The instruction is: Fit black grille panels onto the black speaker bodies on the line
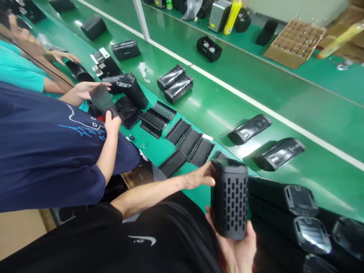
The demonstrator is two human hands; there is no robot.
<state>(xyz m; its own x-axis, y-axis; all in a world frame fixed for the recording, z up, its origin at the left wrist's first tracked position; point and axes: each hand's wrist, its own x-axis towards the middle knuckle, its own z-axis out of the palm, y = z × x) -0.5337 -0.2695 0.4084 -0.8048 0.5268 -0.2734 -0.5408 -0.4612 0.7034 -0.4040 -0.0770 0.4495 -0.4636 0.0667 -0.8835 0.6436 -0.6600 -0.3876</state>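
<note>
Both my hands are on a black speaker housing (229,197) with a slotted grille, held upright in front of my chest. My left hand (199,176) grips its upper left edge, the thumb on the near side and the fingers partly hidden behind it. From below, my right hand (240,248) cups the base, with fingers wrapped up both sides. Just to the left, several flat black panels (189,142) lie on the green bench (199,191). Several more black housings (301,199) with glossy end caps stand close by on the right.
A green conveyor belt (216,94) carries black speakers (179,89), two of them nearer (280,153). At my left a co-worker in a navy shirt (51,148) holds a dark sheet (101,99). Slotted grilles (155,119) lie between us. A divided carton (295,41) sits across the belt.
</note>
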